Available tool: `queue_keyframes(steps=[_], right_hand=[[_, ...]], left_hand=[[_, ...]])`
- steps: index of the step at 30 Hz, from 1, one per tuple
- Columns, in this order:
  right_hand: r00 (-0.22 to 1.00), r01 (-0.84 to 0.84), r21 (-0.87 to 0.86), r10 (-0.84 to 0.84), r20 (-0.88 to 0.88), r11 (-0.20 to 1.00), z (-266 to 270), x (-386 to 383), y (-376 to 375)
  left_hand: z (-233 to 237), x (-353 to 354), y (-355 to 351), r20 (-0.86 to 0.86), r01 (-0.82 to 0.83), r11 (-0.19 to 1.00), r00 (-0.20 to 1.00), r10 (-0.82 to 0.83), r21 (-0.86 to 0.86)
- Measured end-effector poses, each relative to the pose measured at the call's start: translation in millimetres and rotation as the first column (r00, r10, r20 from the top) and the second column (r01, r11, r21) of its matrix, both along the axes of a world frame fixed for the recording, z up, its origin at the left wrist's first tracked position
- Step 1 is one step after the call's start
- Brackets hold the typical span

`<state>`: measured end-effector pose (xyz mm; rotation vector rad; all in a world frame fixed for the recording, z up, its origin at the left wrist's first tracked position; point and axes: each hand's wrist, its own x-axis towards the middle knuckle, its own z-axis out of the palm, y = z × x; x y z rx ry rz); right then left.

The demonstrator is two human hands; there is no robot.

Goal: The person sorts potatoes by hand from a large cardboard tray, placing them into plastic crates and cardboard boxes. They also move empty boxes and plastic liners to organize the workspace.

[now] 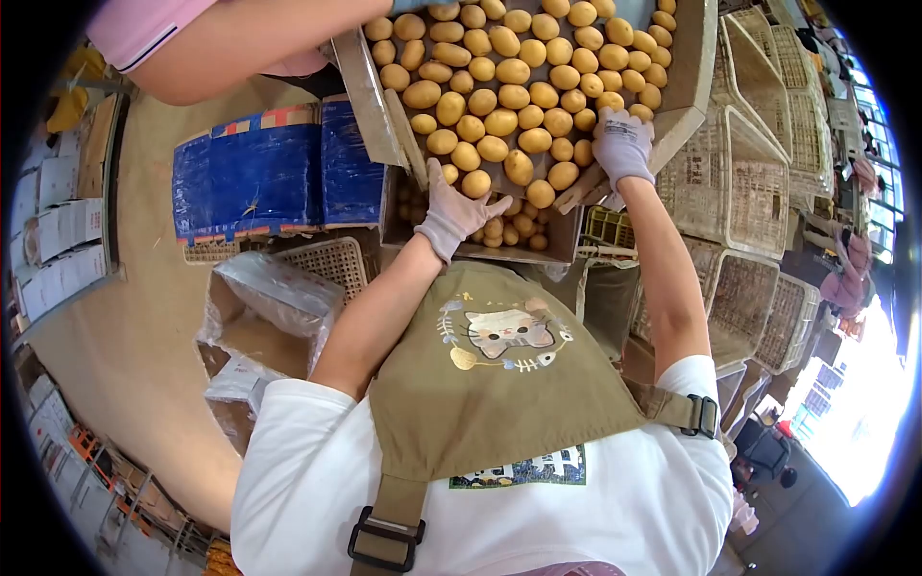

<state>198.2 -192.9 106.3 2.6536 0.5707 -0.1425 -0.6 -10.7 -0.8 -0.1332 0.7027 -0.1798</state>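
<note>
Many potatoes [512,71] lie spread over a grey sorting tray with raised side walls [690,72]. My left hand [455,213], in a pale glove, is at the tray's near left corner with thumb and fingers apart, beside the lowest potatoes. At the near right edge, my right hand [622,146], also gloved, rests with its fingers bent over potatoes by the side wall; whether it grips one is hidden. Below the tray's near opening, a box [557,252] holds more potatoes.
Another person's arm [259,43] reaches in at upper left. Blue-wrapped boxes [264,173] and an open carton with plastic [264,326] stand at left. Stacked plastic crates [744,182] fill the right side. Shelving [67,230] lines the far left.
</note>
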Motion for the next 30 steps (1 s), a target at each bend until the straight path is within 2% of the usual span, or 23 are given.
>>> queue_keyframes(steps=[2,4,5,7,8,9,11,12,13,14,15,16,17,19,20,21,23,25,27,28,29,30], right_hand=[[0.999,0.001,0.082,0.002,-0.039,0.997,2.8,-0.7,-0.3],[0.985,-0.171,0.3,0.171,0.025,0.938,9.7,-13.0,15.1],[0.968,-0.248,0.403,0.242,0.067,0.881,11.2,-21.3,28.6],[0.923,-0.309,0.622,0.385,0.013,0.719,7.4,-41.9,77.8],[0.923,-0.229,0.58,0.365,-0.126,0.782,10.8,-50.9,108.1],[0.906,-0.155,0.524,0.332,-0.263,0.838,11.5,-57.3,136.4],[0.907,-0.07,0.489,0.26,-0.333,0.87,-21.3,-60.2,172.0],[0.912,-0.042,0.441,0.215,-0.349,0.897,-15.9,-64.0,189.0],[0.916,-0.017,0.388,0.17,-0.364,0.921,-4.2,-64.0,201.1],[0.846,0.0,0.284,0.151,-0.511,0.959,6.6,-53.7,208.5],[0.85,0.047,0.254,0.095,-0.518,0.966,6.9,-49.5,215.3],[0.84,0.013,0.232,0.116,-0.53,0.973,7.6,-47.4,211.5],[0.83,-0.021,0.21,0.134,-0.541,0.977,9.6,-43.5,204.1],[0.803,-0.049,0.322,0.229,-0.551,0.945,-0.3,-50.0,185.1],[0.833,-0.122,0.288,0.256,-0.491,0.95,-10.3,-54.2,175.0],[0.856,-0.185,0.248,0.28,-0.435,0.951,-7.0,-63.5,168.0],[0.842,-0.023,0.24,0.149,-0.518,0.97,0.2,-63.8,175.8],[0.871,0.039,0.367,0.148,-0.468,0.929,-7.4,-67.8,168.5],[0.919,-0.003,0.659,0.262,-0.296,0.753,-6.1,-71.9,134.6],[0.931,-0.046,0.772,0.306,-0.196,0.634,-0.4,-71.2,111.2],[0.928,-0.242,0.838,0.368,0.053,0.49,7.1,-69.4,86.6],[0.953,-0.166,0.857,0.302,0.012,0.488,10.9,-65.8,62.5]], left_hand=[[-0.2,-0.6,-0.3,0.015,-0.003,1.0,1.0,0.002,0.012],[8.5,0.7,-1.3,0.014,0.004,0.999,1.0,-0.004,0.044],[7.6,1.4,-1.8,0.045,-0.005,1.0,0.999,0.004,0.028],[2.1,1.1,-3.7,0.104,-0.007,1.0,0.995,0.007,0.001],[9.4,1.6,-2.9,0.08,0.017,0.999,0.997,-0.02,0.039],[5.3,1.3,-3.1,0.04,0.004,1.0,0.999,-0.003,-0.01],[-11.5,2.2,-2.1,-0.038,-0.034,0.994,0.999,0.03,-0.103],[-16.7,-0.2,2.0,0.028,-0.05,0.965,0.998,0.06,-0.259],[-13.5,-0.2,3.3,0.032,-0.054,0.949,0.997,0.067,-0.31],[-10.2,-0.6,4.1,0.035,-0.06,0.93,0.996,0.078,-0.362],[-9.7,-1.4,4.2,0.037,-0.065,0.909,0.995,0.088,-0.412],[-17.7,-2.4,0.6,0.106,-0.033,0.98,0.993,0.055,-0.199],[-21.5,-2.0,-0.9,0.044,-0.03,0.99,0.998,0.036,-0.139],[-14.1,0.5,-3.7,-0.079,-0.006,1.0,0.997,0.004,-0.027],[-13.5,1.9,-4.5,-0.13,-0.015,0.999,0.992,0.008,-0.052],[-10.7,0.7,-4.8,-0.102,-0.021,0.997,0.995,0.013,-0.071],[-4.8,-0.2,-2.2,-0.043,-0.021,0.995,0.999,0.017,-0.102],[-3.0,-1.9,-1.0,-0.003,0.002,0.997,1.0,-0.003,-0.075],[-0.9,-2.1,0.6,0.014,0.02,0.998,1.0,-0.019,-0.063],[6.0,6.3,4.6,-0.19,0.031,0.991,0.98,-0.056,-0.132],[8.7,6.4,3.1,-0.094,0.033,0.997,0.995,-0.04,-0.072],[10.7,3.9,0.6,-0.002,0.028,1.0,1.0,-0.028,-0.009]])
